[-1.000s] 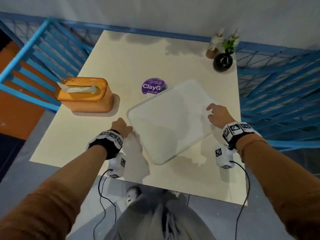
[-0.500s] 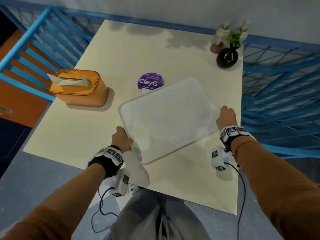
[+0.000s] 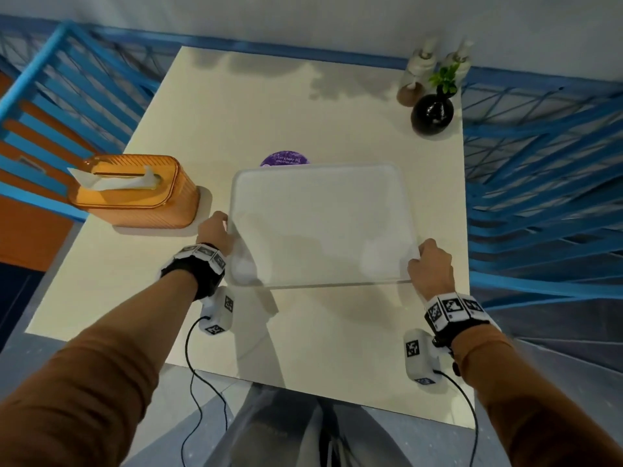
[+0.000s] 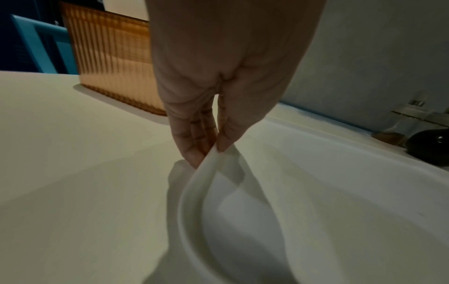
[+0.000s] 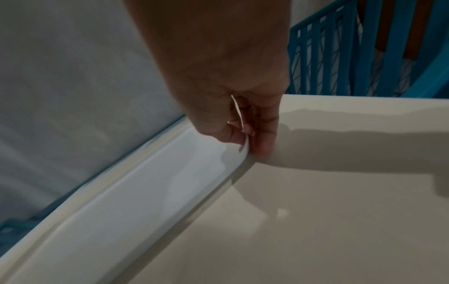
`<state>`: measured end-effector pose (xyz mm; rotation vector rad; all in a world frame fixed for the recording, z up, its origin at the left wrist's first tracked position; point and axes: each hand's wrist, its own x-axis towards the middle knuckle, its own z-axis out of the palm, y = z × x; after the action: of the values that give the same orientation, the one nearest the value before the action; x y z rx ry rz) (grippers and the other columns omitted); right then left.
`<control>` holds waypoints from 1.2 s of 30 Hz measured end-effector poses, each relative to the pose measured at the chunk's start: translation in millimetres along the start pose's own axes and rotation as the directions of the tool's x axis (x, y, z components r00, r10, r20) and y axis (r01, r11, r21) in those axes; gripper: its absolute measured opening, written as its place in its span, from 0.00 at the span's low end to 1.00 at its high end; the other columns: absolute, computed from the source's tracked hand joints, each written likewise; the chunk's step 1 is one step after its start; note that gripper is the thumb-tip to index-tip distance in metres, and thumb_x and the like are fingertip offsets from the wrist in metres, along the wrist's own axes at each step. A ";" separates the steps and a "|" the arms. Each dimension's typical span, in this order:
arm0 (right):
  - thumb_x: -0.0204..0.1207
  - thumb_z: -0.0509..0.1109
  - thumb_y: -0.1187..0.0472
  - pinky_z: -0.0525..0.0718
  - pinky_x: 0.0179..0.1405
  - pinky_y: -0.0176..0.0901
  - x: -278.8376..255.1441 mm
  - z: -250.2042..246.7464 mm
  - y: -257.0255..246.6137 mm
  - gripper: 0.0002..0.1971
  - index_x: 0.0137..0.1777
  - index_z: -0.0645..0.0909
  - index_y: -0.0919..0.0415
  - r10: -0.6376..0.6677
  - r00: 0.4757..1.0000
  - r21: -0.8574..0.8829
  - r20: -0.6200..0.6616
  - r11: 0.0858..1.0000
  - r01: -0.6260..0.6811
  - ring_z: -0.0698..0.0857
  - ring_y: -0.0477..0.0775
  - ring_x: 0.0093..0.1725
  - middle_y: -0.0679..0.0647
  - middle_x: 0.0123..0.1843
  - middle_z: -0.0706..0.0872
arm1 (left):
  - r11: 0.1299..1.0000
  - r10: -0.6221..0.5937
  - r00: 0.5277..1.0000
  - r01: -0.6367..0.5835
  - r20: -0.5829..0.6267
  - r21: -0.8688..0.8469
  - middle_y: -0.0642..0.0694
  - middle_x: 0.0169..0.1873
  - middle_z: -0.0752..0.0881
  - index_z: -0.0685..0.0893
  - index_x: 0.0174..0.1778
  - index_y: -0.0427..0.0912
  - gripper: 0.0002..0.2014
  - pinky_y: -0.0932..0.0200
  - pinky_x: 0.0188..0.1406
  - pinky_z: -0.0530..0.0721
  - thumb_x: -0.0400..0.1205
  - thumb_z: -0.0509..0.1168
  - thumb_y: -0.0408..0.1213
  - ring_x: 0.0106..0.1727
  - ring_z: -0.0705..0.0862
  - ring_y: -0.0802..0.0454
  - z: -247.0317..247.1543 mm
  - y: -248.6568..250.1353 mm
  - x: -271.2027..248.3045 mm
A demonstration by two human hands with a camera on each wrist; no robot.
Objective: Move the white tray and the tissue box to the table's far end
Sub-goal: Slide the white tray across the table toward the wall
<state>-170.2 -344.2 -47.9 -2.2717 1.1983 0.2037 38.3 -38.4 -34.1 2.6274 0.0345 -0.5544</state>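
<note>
The white tray [image 3: 320, 227] hangs above the middle of the cream table [image 3: 236, 106], squared to its edges. My left hand [image 3: 215, 230] pinches the tray's left rim [image 4: 206, 173] between thumb and fingers. At the near right corner my right hand [image 3: 428, 261] pinches the tray rim [image 5: 245, 149]. An orange tissue box [image 3: 135, 190] with a white tissue sticking up stands at the table's left edge, just left of my left hand, with its ribbed side [image 4: 114, 57] in the left wrist view.
A purple round sticker [image 3: 285, 158] lies half hidden behind the tray's far edge. At the far right corner stand a black vase with a green sprig [image 3: 433, 112] and two pale bottles [image 3: 418, 72]. Blue railings [image 3: 539, 163] flank both sides.
The tray has turned from a diagonal lie to square with the table and has come off the surface. Both hands shifted their hold along the rim as it turned.
</note>
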 end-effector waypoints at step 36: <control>0.75 0.62 0.78 0.82 0.11 0.32 104.2 2.2 -103.2 0.15 0.62 0.75 0.73 0.220 0.974 0.635 -0.051 0.760 -0.138 0.80 0.40 0.10 0.66 0.51 0.79 | 0.987 -0.041 0.983 0.012 -0.179 -0.161 0.29 0.56 0.89 0.85 0.60 0.31 0.16 0.44 0.64 0.85 0.76 0.64 0.27 0.60 0.86 0.32 -14.6 41.0 138.3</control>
<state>-26.1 -371.4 -47.3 -1.5949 1.3053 -0.2480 175.6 -78.1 -58.6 2.5155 0.1646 -0.3054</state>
